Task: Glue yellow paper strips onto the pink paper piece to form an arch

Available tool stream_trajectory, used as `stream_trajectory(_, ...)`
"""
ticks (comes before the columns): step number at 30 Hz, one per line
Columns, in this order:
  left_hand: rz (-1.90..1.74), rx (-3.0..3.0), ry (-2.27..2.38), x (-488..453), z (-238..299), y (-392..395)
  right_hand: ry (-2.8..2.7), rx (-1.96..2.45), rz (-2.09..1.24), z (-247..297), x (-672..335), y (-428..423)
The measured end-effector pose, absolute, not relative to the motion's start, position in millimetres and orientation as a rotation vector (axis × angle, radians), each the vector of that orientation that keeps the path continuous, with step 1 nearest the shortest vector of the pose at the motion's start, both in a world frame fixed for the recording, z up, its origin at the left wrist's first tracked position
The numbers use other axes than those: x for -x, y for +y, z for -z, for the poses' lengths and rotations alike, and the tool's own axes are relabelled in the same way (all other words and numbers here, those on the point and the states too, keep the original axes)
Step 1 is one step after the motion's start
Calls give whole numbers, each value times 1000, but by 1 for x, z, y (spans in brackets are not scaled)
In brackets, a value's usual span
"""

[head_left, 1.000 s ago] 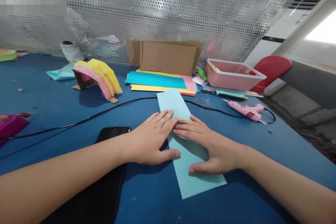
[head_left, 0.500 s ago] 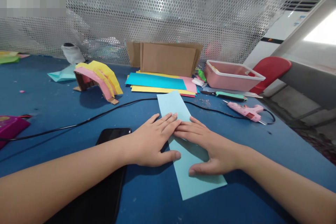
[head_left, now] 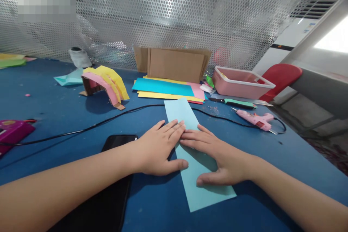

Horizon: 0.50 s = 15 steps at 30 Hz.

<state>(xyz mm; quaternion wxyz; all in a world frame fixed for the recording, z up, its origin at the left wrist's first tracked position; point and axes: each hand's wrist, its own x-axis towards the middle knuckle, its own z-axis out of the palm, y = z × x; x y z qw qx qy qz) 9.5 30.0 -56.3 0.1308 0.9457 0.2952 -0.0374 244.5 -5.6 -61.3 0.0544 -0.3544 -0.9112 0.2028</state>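
Note:
A long light-blue paper strip (head_left: 206, 195) lies on the blue table (head_left: 54, 108), running away from me. My left hand (head_left: 157, 148) lies flat on its left side, fingers stretched out, thumb on the paper. My right hand (head_left: 217, 156) presses flat on the strip's middle from the right, fingers together and extended. The fingertips of both hands meet on the paper. Neither hand grips anything.
A black phone (head_left: 114, 174) lies under my left forearm. A black cable (head_left: 81, 128) crosses the table. Behind are coloured paper sheets (head_left: 163, 88), cardboard (head_left: 174, 63), a pink tray (head_left: 239, 81), a pink glue gun (head_left: 255, 119), a craft knife (head_left: 236, 102) and a pink-and-yellow paper arch (head_left: 106, 81).
Both hands stay flat on the strip with only tiny finger shifts. The view has drifted slightly, so everything sits a little lower and to the right.

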Motion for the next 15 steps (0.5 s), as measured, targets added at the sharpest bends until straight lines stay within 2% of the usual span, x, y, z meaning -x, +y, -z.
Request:
stream_trajectory(7, 131, -2771, 874, -12, 53, 30, -2765, 1027, -569, 61, -242, -7)
stream_trajectory(12, 132, -2791, 859, -11, 53, 32, -2595, 869, -365, 64, -252, 0)
stream_trajectory(15, 123, -2803, 842, -10, 53, 33, -2494, 930, -264, 67, -266, 11)
